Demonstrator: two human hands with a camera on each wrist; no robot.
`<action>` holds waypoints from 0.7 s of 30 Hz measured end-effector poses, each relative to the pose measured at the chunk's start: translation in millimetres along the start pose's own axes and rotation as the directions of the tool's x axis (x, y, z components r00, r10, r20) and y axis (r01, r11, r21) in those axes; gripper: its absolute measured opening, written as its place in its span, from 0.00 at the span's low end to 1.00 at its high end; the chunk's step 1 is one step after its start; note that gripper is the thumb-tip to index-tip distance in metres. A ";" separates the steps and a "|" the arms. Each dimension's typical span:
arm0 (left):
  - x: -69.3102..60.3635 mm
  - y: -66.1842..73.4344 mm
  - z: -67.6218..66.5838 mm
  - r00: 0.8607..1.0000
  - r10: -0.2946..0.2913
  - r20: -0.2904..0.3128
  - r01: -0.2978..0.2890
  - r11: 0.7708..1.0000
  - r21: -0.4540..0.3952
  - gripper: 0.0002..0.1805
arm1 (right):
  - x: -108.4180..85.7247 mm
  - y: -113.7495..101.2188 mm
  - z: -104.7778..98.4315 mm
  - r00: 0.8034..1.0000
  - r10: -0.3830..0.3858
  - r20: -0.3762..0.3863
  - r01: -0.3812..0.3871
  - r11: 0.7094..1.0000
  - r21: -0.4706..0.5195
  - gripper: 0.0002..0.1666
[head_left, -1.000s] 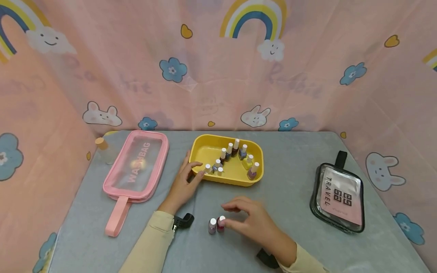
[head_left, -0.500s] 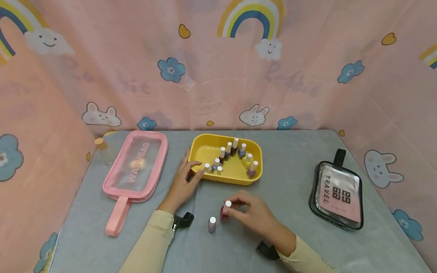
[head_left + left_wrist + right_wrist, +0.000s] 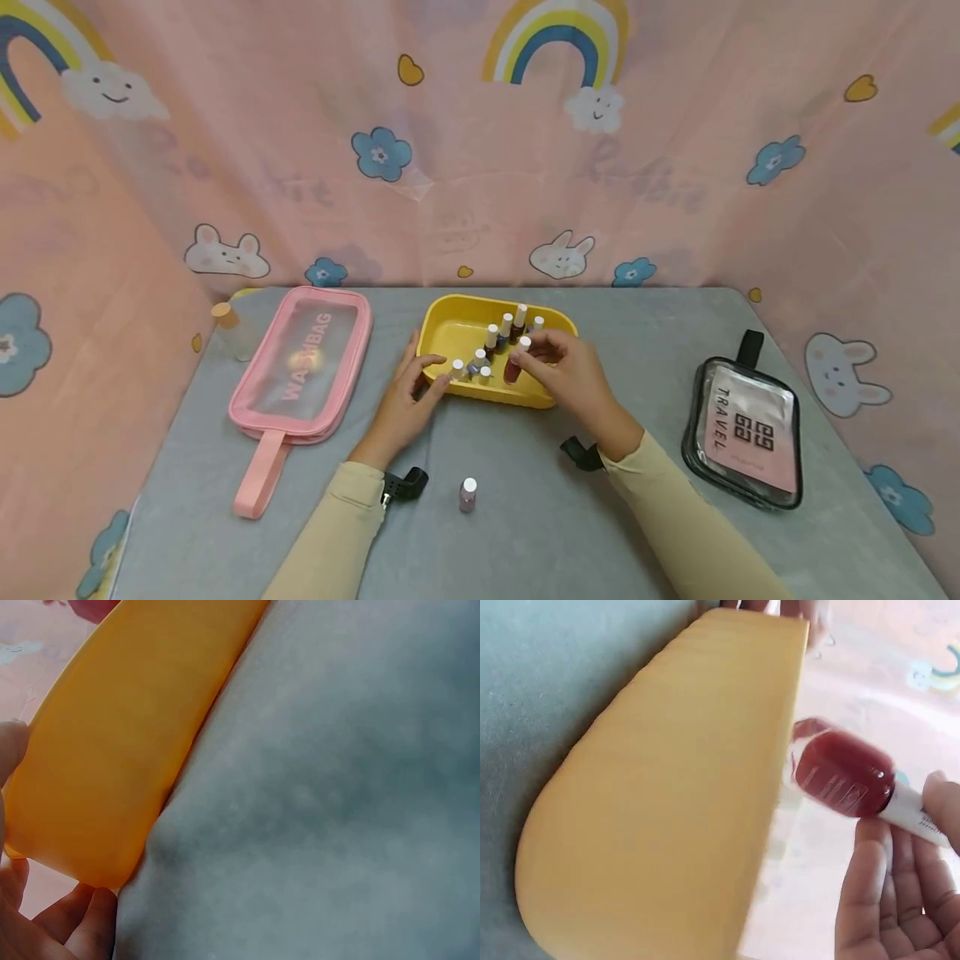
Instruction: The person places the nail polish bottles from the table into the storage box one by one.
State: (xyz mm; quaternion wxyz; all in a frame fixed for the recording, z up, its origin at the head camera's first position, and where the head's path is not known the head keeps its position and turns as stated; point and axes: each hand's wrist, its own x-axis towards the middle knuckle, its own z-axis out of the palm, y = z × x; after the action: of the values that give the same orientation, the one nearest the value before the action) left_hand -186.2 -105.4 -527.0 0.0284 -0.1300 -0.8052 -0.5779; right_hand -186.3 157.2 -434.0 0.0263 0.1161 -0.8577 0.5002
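A red nail polish bottle with a white cap hangs over the near rim of the yellow tray. My right hand pinches it by the cap between thumb and fingers. At the tray's left near corner, my left hand holds the tray, thumb on the near side and fingers round the left end. Several nail polish bottles with white caps, such as a dark one, stand inside; my right hand hides others on the right. One pale purple nail polish bottle stands on the table in front.
A pink wash bag lies left of the tray, with a clear bottle with a tan cap beside it. To the right lies a black-edged travel pouch. A patterned pink curtain closes off the table's back.
My right hand has picked up the red nail polish bottle from beside the pale purple one and carried it forward to over the tray. My left hand stays on the tray.
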 end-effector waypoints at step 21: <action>0.4 -1.3 0.9 1.000 -0.013 0.004 0.013 1.000 -0.010 0.20 | 3.1 12.8 15.6 0.983 0.073 0.169 -0.039 0.979 -0.200 0.13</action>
State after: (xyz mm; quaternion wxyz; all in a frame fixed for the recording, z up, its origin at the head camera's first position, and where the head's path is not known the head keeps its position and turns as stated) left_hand -186.8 -104.8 -528.4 0.0223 -0.1264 -0.8032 -0.5818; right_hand -191.1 149.2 -452.2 -0.0523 0.1323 -0.9046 0.4019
